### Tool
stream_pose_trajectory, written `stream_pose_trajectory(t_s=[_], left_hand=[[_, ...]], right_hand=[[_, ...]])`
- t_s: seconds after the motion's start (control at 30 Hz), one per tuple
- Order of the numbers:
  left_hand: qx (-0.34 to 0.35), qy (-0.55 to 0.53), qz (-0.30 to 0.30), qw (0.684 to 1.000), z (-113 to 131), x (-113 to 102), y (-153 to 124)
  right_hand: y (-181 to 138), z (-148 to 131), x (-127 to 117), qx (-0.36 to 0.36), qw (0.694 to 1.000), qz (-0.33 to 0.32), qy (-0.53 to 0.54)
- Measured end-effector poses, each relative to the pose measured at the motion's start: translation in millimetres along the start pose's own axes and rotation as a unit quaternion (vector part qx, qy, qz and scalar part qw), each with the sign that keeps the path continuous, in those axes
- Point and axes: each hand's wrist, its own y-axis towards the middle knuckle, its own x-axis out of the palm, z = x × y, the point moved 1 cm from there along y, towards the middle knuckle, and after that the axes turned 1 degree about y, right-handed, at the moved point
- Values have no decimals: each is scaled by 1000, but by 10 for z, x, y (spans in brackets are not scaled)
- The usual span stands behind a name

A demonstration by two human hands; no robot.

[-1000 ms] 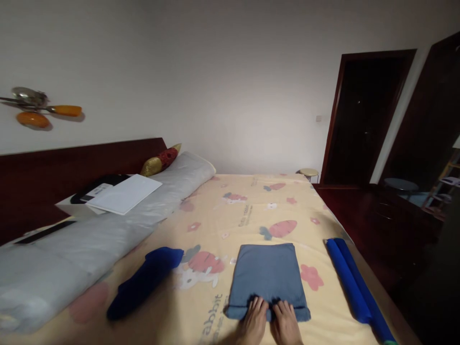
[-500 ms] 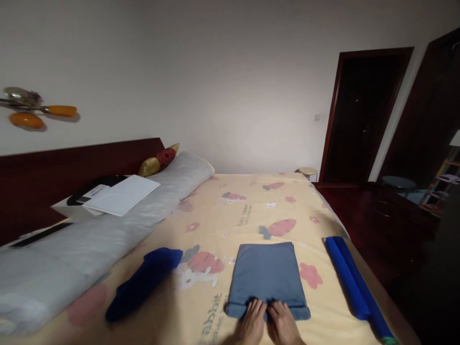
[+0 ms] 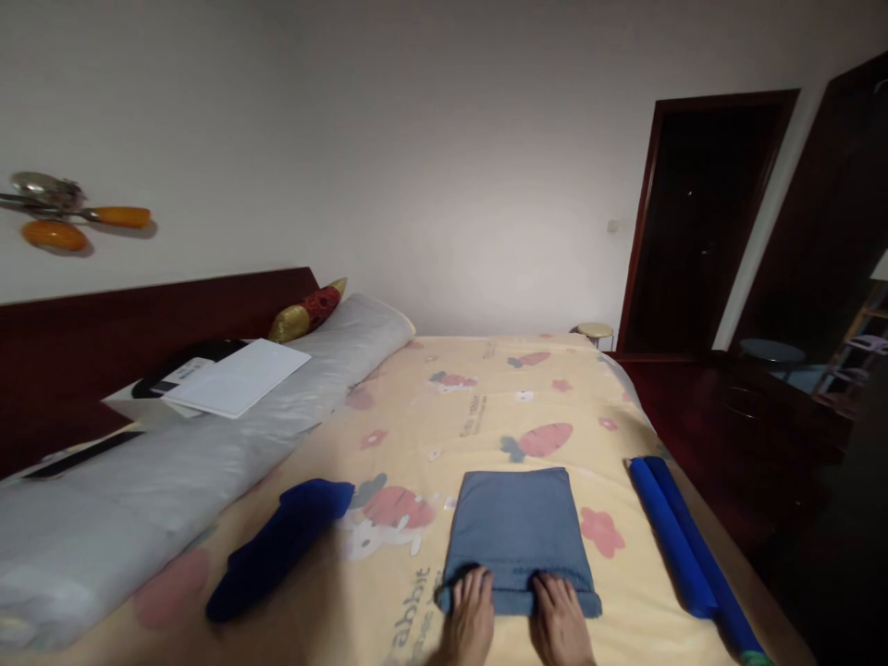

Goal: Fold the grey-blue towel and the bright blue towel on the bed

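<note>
Blue-grey folded cloth (image 3: 517, 523) lies on the bed (image 3: 444, 430), lower centre-right of the frame, my left hand (image 3: 473, 612) and right hand (image 3: 561, 612) curled on its near edge, though I cannot tell whether either grip pinches it.

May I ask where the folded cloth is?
In the head view, the folded cloth lies low, right of centre, touched by the left hand and right hand.

Bed (image 3: 409, 421), yellow-covered with rabbit and carrot prints, carries a long grey bolster (image 3: 201, 472) down its left edge, a dark blue cloth (image 3: 281, 546) between that bolster and a flat, folded grey-blue cloth (image 3: 517, 518) toward the near edge, and a long bright-blue bundle (image 3: 676, 541) lying along the right edge.
</note>
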Motion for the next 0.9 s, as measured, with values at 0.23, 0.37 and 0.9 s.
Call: stream_pose_trajectory(t_s=[0.23, 0.37, 0.9], left_hand=[[19, -24, -32, 999, 106, -11, 147], [1, 6, -13, 1000, -446, -194, 60], [189, 6, -80, 979, -457, -424, -55]], right_hand=[[74, 72, 84, 8, 1000, 12, -3], [-183, 608, -18, 44, 997, 51, -35], [-189, 387, -256, -113, 988, 45, -96]])
